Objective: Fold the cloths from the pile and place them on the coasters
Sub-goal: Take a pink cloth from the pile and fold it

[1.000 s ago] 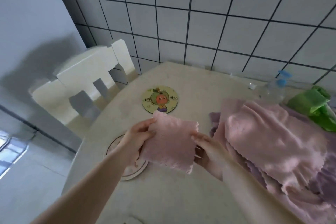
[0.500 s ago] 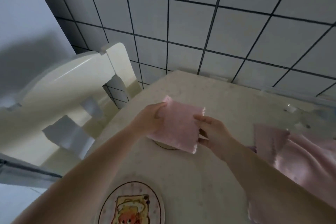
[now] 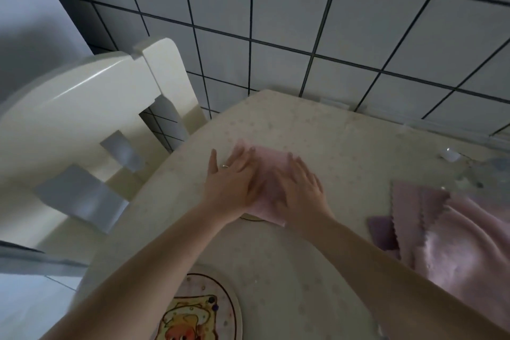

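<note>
A folded pink cloth (image 3: pixel 269 164) lies flat on the far coaster (image 3: pixel 249 217), of which only a thin rim shows at the cloth's near edge. My left hand (image 3: pixel 233 182) presses flat on the cloth's left side with straight fingers. My right hand (image 3: pixel 299 189) presses flat on its right side. A second round coaster (image 3: pixel 218 309) with a cartoon picture lies near me at the bottom. The pile of pink and purple cloths (image 3: pixel 447 232) lies at the right.
The beige table (image 3: pixel 317 132) meets a tiled wall at the back. A cream chair (image 3: pixel 91 130) stands close to the table's left edge. A small clear cap (image 3: pixel 449 154) and blurred clear items lie at the far right.
Both hands have carried the folded pink cloth down onto the far coaster and let go of their pinch; they now press on it with flat fingers. The view has tilted down.
</note>
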Demonstrator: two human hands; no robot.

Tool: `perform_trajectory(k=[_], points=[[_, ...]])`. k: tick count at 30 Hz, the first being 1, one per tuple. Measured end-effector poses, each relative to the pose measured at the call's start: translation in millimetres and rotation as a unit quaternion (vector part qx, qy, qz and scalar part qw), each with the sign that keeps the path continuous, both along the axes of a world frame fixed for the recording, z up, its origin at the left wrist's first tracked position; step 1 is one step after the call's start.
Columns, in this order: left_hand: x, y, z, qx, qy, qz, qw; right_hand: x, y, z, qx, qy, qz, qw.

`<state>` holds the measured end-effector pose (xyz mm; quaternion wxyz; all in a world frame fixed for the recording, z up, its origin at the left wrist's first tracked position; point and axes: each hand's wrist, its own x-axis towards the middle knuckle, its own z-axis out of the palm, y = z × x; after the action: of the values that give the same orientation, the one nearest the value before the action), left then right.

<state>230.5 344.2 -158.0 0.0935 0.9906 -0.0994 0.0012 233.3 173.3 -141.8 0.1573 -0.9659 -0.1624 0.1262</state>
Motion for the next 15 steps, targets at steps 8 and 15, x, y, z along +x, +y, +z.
perform_trajectory(k=[8,15], points=[[-8,1,-22,0.026,0.032,0.022,0.999,-13,-2,-14,-0.076,0.024,0.027,0.996],[-42,-28,20,-0.179,0.040,0.041,0.982,-38,-29,24,0.049,0.016,-0.013,0.999]])
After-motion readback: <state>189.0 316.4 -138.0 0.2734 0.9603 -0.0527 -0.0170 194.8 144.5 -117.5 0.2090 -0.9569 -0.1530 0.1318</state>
